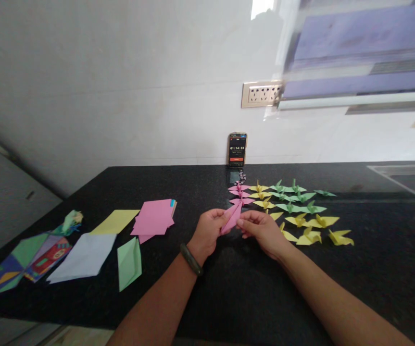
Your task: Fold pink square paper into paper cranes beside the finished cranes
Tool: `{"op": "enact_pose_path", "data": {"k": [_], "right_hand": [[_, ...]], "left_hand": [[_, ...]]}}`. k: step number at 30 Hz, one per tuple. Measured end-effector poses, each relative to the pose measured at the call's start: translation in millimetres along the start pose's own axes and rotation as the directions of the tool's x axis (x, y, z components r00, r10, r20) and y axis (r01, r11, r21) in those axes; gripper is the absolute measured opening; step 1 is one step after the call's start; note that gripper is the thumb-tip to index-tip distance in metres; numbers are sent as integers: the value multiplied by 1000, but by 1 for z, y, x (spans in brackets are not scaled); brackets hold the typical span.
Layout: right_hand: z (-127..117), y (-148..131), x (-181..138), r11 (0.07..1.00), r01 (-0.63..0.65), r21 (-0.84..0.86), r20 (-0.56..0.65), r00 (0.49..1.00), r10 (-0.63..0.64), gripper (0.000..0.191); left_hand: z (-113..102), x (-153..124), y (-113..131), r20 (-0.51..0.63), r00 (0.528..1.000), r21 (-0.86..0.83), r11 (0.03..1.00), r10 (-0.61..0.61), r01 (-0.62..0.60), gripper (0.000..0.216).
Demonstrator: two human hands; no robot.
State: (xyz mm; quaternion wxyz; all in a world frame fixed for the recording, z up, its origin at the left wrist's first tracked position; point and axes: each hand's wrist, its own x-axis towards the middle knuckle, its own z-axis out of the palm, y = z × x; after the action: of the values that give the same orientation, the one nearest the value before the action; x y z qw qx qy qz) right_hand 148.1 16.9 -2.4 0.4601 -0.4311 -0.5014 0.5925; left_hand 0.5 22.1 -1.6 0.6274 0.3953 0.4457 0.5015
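Observation:
Between my two hands is a piece of folded pink origami paper [232,218], long and narrow with a pointed end. My left hand [210,231] pinches its left side, thumb on top. At its right edge, the thumb and fingers of my right hand [259,229] are closed on the paper. Just beyond it stand several pink paper cranes [241,201] in a column. To their right are rows of yellow paper cranes [308,236] and green paper cranes [294,207]. A dark bangle [191,260] circles my left wrist.
A stack of pink paper squares [154,217] lies left of my hands, near a folded green paper [129,264], yellow paper [115,221] and white paper [82,257]. Colourful packaging [16,266] sits far left. A phone [237,150] showing a timer leans on the wall.

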Motion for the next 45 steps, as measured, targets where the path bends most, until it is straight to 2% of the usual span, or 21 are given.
{"op": "enact_pose_path", "data": {"k": [8, 11, 15, 18, 22, 26, 35, 41, 45], "right_hand": [[0, 1, 1, 1000, -7, -1, -18, 1000, 7, 21], [1, 1, 2, 1000, 5, -11, -39, 999, -5, 22], [1, 2, 3, 994, 54, -98, -62, 996, -60, 22], [1, 3, 3, 964, 146, -222, -84, 982, -168, 17], [-1, 6, 1, 863, 273, -425, -66, 942, -330, 10], [-1, 5, 0, 810, 265, -523, -37, 943, -332, 11], [1, 4, 1, 899, 197, -391, -83, 965, -247, 16], [0, 7, 2, 884, 187, -428, -121, 958, -261, 15], [1, 6, 2, 917, 165, -364, -132, 965, -226, 17]], "left_hand": [[3, -2, 3, 10, 1000, -48, 999, -26, 26, 31], [3, -4, 4, 47, 999, -62, 998, -23, 26, 31], [2, -5, 4, 137, 986, -60, 993, -95, 104, 32], [3, -6, 4, 132, 982, -46, 989, -136, 143, 33], [5, -7, 6, 60, 995, -23, 996, -82, 84, 32], [6, -7, 5, 19, 1000, 33, 999, -24, 23, 31], [4, -3, -4, 17, 998, 187, 980, 68, -70, 30], [4, -4, -4, 63, 990, 273, 952, 127, -140, 28], [2, -3, -5, 65, 978, 379, 902, 197, -207, 27]]}}
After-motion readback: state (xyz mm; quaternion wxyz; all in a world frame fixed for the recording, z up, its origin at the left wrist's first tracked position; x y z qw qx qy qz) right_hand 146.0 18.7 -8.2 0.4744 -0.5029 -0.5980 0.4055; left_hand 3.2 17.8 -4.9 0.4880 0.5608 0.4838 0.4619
